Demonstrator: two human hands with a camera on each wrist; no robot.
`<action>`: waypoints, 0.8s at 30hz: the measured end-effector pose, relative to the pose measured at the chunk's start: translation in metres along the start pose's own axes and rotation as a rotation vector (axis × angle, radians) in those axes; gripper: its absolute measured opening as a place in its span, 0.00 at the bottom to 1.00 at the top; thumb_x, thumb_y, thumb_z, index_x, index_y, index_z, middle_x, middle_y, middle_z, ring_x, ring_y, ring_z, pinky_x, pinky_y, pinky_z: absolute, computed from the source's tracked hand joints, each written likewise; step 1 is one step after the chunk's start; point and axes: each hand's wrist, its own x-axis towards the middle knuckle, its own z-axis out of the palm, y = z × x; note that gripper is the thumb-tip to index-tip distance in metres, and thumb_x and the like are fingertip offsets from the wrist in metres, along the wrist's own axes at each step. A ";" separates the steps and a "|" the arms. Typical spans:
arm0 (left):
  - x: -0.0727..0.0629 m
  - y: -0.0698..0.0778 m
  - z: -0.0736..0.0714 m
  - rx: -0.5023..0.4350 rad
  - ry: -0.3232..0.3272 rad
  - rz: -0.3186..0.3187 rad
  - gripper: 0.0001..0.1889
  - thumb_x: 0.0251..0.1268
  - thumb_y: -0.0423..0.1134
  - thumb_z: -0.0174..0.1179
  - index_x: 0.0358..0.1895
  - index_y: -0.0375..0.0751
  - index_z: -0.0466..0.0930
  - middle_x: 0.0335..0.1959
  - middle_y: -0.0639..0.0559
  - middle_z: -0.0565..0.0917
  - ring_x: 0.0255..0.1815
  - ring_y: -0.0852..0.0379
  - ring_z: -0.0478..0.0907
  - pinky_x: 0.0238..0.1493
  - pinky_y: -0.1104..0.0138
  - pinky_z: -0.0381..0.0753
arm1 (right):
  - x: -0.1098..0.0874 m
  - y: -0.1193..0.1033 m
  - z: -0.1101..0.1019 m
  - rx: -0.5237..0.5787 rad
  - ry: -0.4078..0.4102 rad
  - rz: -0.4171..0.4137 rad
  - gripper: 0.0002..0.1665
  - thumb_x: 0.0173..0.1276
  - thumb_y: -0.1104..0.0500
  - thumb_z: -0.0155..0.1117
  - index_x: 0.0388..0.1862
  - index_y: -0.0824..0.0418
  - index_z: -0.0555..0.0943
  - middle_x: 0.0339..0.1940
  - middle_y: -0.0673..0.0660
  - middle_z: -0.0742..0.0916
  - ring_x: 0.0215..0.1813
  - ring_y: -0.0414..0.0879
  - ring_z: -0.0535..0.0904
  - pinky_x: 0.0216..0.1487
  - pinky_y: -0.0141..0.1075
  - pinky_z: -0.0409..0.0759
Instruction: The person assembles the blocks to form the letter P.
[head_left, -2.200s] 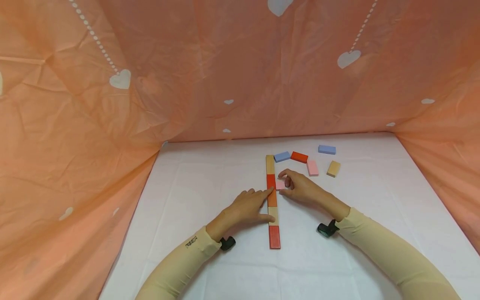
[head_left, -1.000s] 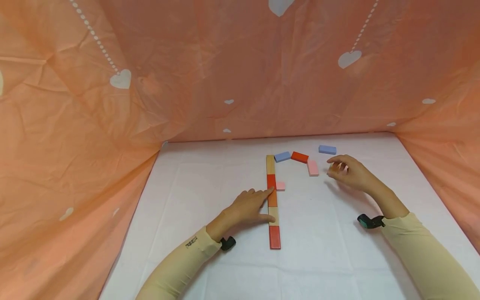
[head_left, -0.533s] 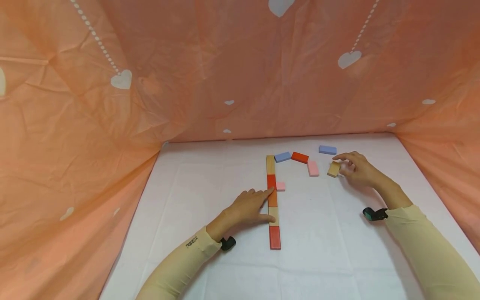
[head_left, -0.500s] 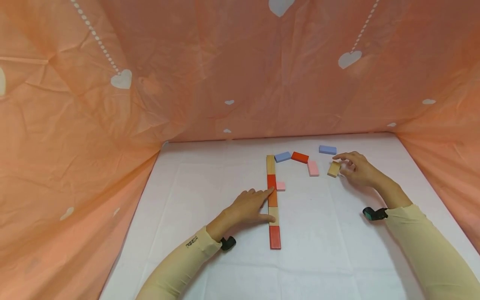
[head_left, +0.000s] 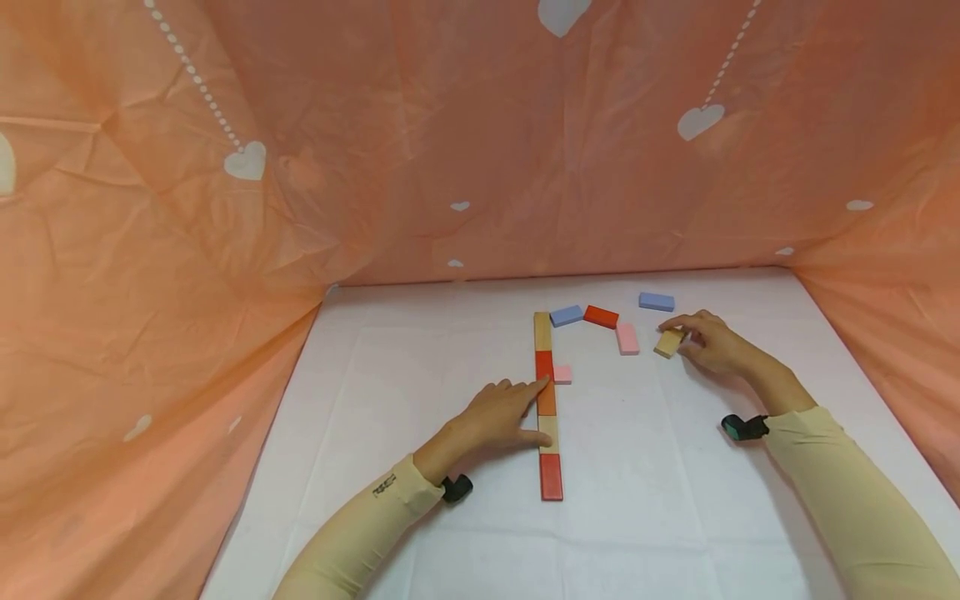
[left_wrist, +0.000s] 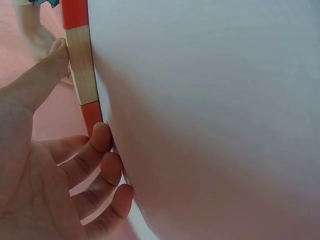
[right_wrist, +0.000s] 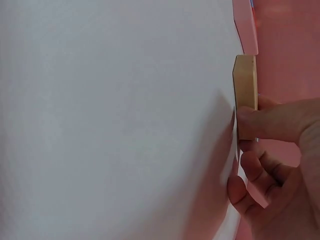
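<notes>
A straight row of flat wooden blocks runs front to back: a red end block (head_left: pixel 551 477), a plain block (head_left: pixel 548 430), an orange block (head_left: pixel 547 400), a red block (head_left: pixel 544 363) and a plain far block (head_left: pixel 542 331). My left hand (head_left: pixel 491 414) lies along its left side, index fingertip at the red and orange blocks, thumb on the plain one. Further right, my right hand (head_left: pixel 714 343) pinches a plain wooden block (right_wrist: pixel 246 82) between thumb and fingers, close over the table. A pink block (head_left: pixel 562 374) sits against the row's right side.
From the row's far end curve a blue block (head_left: pixel 566 316), a red block (head_left: pixel 602 317) and a pink block (head_left: pixel 627 339). Another blue block (head_left: pixel 656 302) lies at the back right. Orange cloth (head_left: pixel 480 142) with white hearts hangs behind the white-covered table (head_left: pixel 397 350).
My right hand has moved away from the pink block beside the row, rightward to the loose plain block, and now pinches it. The left hand has stayed in place.
</notes>
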 end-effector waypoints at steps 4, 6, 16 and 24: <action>0.000 0.000 0.000 -0.003 0.002 -0.002 0.54 0.65 0.70 0.69 0.88 0.50 0.57 0.74 0.49 0.79 0.67 0.48 0.76 0.70 0.53 0.74 | -0.001 0.001 0.000 0.012 0.009 -0.018 0.24 0.68 0.74 0.68 0.62 0.65 0.84 0.44 0.63 0.80 0.44 0.52 0.70 0.44 0.41 0.69; 0.000 0.000 0.001 -0.002 0.002 -0.002 0.54 0.65 0.70 0.69 0.88 0.50 0.57 0.75 0.49 0.79 0.67 0.48 0.76 0.70 0.53 0.74 | -0.002 0.001 0.000 0.014 0.017 -0.020 0.23 0.67 0.74 0.69 0.61 0.65 0.84 0.42 0.61 0.80 0.42 0.50 0.69 0.42 0.39 0.68; 0.002 -0.002 0.003 0.002 0.003 0.000 0.54 0.65 0.70 0.68 0.88 0.51 0.56 0.76 0.49 0.78 0.69 0.48 0.76 0.71 0.52 0.73 | -0.011 0.003 -0.001 0.000 0.039 0.032 0.19 0.67 0.67 0.78 0.55 0.67 0.85 0.50 0.66 0.82 0.51 0.58 0.73 0.51 0.48 0.71; 0.000 -0.001 0.001 -0.008 0.001 -0.006 0.54 0.65 0.70 0.69 0.88 0.51 0.57 0.76 0.49 0.77 0.70 0.47 0.75 0.73 0.52 0.72 | -0.015 0.000 -0.001 0.006 0.072 0.017 0.19 0.65 0.66 0.80 0.54 0.68 0.86 0.43 0.59 0.83 0.44 0.50 0.73 0.44 0.36 0.71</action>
